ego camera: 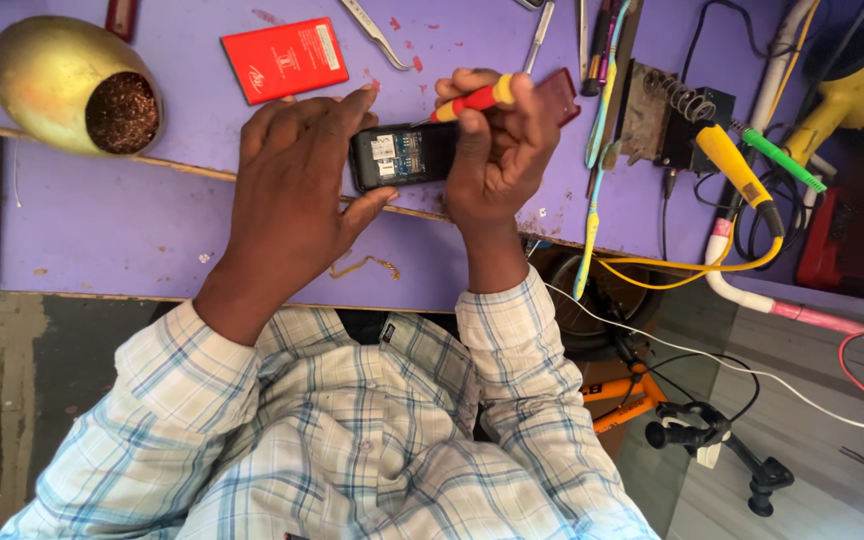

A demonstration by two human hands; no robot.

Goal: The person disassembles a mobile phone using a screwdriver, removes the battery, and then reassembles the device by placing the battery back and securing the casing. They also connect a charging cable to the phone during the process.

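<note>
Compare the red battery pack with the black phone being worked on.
The red battery pack lies flat and untouched on the purple table; the black phone is gripped by the left hand. The pack is closed, while the phone's back is open, its slots exposed to the right hand's screwdriver. Both are flat rectangles.

Red battery (285, 58), tweezers (376, 35), yellow soldering iron (745, 172)

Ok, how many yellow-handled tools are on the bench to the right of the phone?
2. A yellow-handled soldering iron lies beside its stand, and a yellow heat gun sits at the far right corner. Others may be hidden among the cables.
</note>
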